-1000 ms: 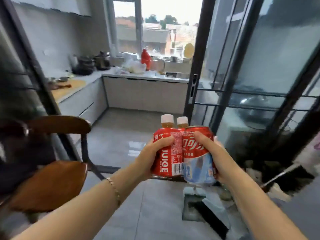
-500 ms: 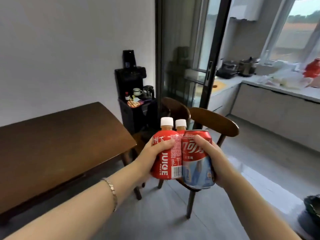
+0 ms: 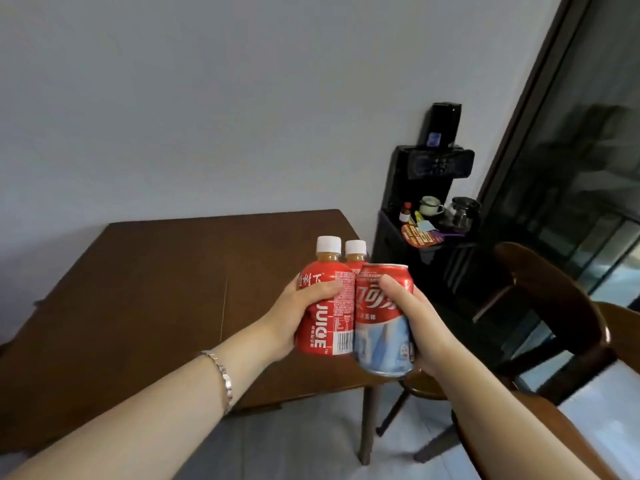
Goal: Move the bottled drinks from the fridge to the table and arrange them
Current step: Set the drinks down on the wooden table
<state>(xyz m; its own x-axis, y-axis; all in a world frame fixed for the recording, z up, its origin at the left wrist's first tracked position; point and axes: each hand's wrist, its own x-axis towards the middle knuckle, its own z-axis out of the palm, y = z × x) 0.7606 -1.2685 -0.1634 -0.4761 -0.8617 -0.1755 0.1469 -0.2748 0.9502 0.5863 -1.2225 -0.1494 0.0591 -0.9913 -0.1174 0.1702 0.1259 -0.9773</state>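
3 upright drinks hang above the wooden table [image 3: 138, 289] near edge: left hand [image 3: 294, 323] clasps the front juice bottle [image 3: 325, 317], right hand [image 3: 420, 327] the cola can [image 3: 382, 323]; set-down lies straight below.

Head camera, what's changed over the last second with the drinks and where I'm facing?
The view swung from the kitchen past the chairs to the brown table, now directly ahead. Unchanged: left hand grips the juice bottle, second bottle behind, right hand holds the cola can, all pressed together above the table.
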